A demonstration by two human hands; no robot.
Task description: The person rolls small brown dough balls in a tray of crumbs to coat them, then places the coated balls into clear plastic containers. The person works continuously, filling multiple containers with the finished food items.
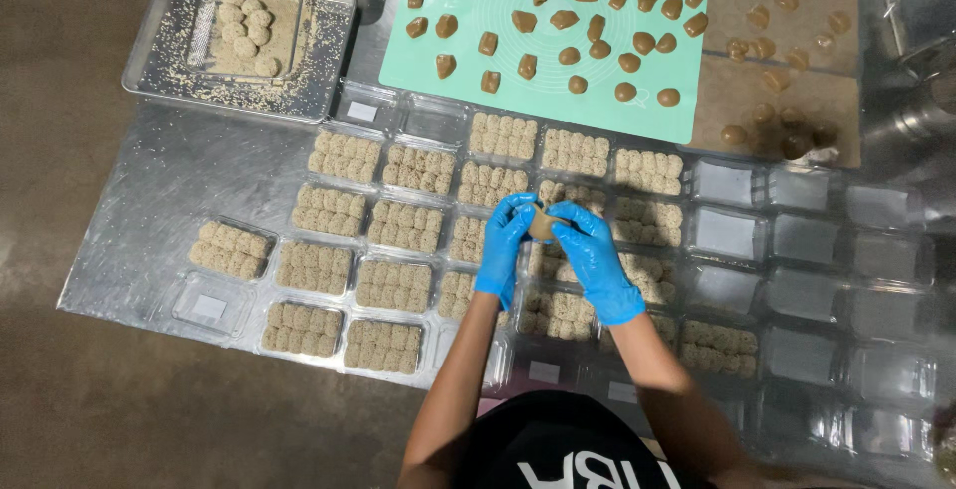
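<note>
While I stood by the surface (pixel 149 220), a person in blue gloves worked with both hands close together. The left hand (pixel 504 240) and the right hand (pixel 596 255) met over the middle of the surface. Between them sat a small brown lump of dough (pixel 542 222). The fingers of both hands were closed on it, each grip pinching the lump from its own side. The lump was up in the air, just above the rows of boxes.

Under the hands lay many clear plastic boxes (pixel 344 156) full of little round balls coated in pale seeds. They sat side by side in neat rows. More clear boxes (pixel 805 238) on the person's right side had nothing in them.

Farther from the person lay a green mat (pixel 478 1). Lots of brown dough pieces (pixel 564 20) were spread over it, some long and some round. Beside the mat, on the right, was a brown board (pixel 777 86) with more brown pieces on it.

At the far left sat a metal tray (pixel 159 51) sprinkled with seeds. A small bunch of coated balls (pixel 249 29) rested in it, near the middle.
</note>
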